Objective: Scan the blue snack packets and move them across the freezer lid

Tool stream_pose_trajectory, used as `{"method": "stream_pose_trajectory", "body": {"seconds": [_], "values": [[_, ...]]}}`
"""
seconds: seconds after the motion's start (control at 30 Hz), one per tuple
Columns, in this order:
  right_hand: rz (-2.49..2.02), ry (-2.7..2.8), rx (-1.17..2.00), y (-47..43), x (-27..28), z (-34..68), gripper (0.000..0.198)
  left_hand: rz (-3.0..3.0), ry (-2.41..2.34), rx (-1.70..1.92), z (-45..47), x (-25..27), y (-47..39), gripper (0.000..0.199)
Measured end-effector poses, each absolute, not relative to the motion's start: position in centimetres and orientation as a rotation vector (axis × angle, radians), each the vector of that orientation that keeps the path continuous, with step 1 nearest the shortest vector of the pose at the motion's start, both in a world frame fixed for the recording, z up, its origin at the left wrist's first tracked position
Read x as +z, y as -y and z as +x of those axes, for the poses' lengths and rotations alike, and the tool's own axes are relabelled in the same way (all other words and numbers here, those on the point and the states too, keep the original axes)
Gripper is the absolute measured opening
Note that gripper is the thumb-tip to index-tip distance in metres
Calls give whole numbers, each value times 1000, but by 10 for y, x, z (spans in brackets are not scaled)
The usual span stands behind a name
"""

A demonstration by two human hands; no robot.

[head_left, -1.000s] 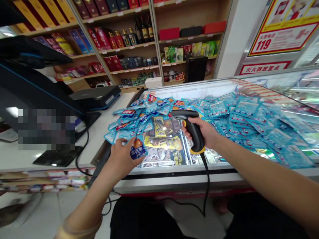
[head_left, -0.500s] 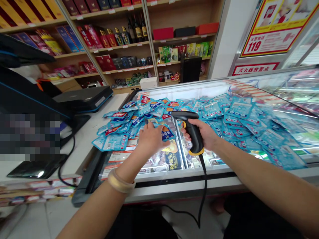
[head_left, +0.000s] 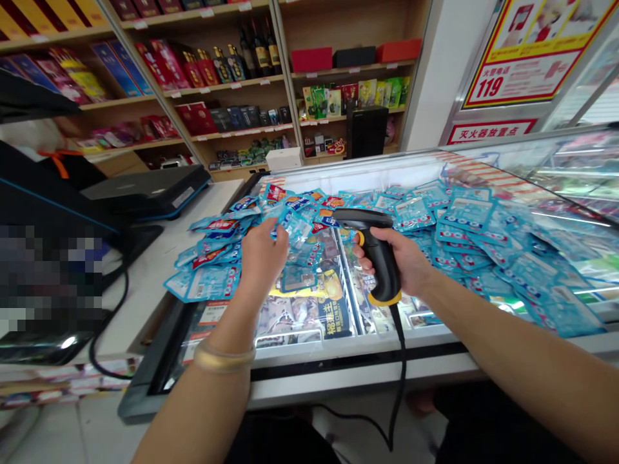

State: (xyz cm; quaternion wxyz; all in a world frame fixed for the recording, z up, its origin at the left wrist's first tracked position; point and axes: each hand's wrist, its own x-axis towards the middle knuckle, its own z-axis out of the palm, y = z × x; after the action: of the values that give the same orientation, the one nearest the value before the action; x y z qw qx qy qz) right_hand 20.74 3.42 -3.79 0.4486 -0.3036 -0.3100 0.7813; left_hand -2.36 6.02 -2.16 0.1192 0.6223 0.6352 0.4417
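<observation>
Near the left-hand pile of snack packets, my left hand is closed, its fingertips pinching a light-blue snack packet. The packet is slightly blurred, its pale printed back showing, and my fingers partly cover it. My right hand is wrapped round the grip of a black and yellow barcode scanner. The scanner's head points left, towards the packets, and its cable hangs down over the front edge. To the right of the scanner lies a larger heap of blue packets, mostly back side up.
Everything lies on the glass top of a chest freezer, with goods visible beneath. A counter on the left bears a black scale and a dark monitor. Stocked shelves stand behind. The scanner cable loops below.
My left hand has moved left and turned, and a packet back now shows beside it where a dark-blue front was. My right hand stays almost still with the scanner. The view has shifted slightly.
</observation>
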Motion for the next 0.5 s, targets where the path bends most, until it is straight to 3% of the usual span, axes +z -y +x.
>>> {"method": "stream_pose_trajectory", "body": {"seconds": [0.1,0.17,0.5], "values": [[-739,793,1927,-33,-38,207,22,1174,-1443,1511,-23,-25,-64,7],[-734,806,1920,-32,-39,207,23,917,-1269,1463,-18,-25,-63,13],[-713,815,1952,-29,-38,206,23,791,-1335,1363,-1,-28,-55,47]]}}
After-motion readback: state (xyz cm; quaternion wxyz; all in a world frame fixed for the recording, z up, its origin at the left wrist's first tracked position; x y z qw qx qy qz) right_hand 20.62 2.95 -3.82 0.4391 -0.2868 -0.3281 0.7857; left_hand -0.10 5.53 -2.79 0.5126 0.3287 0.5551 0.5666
